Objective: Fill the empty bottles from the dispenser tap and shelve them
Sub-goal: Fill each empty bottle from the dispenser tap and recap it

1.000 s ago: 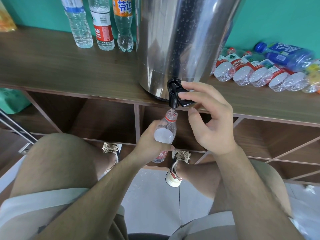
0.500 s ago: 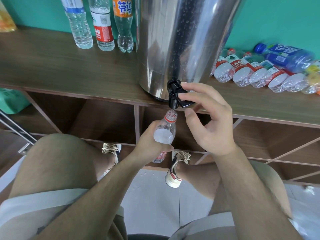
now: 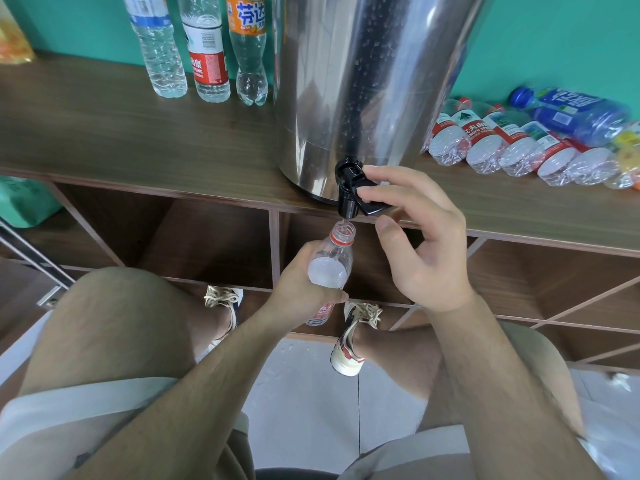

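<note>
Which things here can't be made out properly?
- Head view: lower part of the bottle, behind the left hand.
- Head view: top of the dispenser and caps of the standing bottles, cut off by the upper edge.
- Head view: labels on the rightmost lying bottles, blurred.
</note>
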`<state>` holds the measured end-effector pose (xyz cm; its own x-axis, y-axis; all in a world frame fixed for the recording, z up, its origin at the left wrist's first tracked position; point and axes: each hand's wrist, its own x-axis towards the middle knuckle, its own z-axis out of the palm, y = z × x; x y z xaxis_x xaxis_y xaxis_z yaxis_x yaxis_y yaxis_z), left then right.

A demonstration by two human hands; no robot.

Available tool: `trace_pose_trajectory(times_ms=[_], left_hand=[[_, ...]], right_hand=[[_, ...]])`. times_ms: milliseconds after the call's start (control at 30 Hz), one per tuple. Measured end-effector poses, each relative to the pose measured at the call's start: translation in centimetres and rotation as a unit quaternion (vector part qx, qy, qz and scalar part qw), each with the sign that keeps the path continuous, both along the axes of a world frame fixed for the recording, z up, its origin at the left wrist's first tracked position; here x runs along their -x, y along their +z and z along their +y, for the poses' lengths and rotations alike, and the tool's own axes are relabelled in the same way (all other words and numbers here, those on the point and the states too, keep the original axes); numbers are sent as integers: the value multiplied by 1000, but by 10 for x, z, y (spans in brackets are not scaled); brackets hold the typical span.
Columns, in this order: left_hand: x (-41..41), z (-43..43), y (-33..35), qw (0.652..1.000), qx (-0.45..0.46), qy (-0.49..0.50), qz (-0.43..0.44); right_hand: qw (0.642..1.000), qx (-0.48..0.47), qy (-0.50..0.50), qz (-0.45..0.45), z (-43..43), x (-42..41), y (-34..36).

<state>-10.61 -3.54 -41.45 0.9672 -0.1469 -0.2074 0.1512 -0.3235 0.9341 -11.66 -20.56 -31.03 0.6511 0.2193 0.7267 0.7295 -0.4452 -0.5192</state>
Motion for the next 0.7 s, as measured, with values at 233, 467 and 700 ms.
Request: trace_pose_trajectory(times_ms=[233, 467, 700], left_hand=[[0, 0, 0, 1000, -3, -2, -6], [0, 1, -1, 1000, 10, 0, -5], [1, -1, 2, 1000, -1, 2, -8]], right_hand=[[1000, -3, 2, 4, 1, 0, -1], [1000, -5, 5, 4, 0, 0, 0], [1000, -2, 1, 1, 0, 0, -1]])
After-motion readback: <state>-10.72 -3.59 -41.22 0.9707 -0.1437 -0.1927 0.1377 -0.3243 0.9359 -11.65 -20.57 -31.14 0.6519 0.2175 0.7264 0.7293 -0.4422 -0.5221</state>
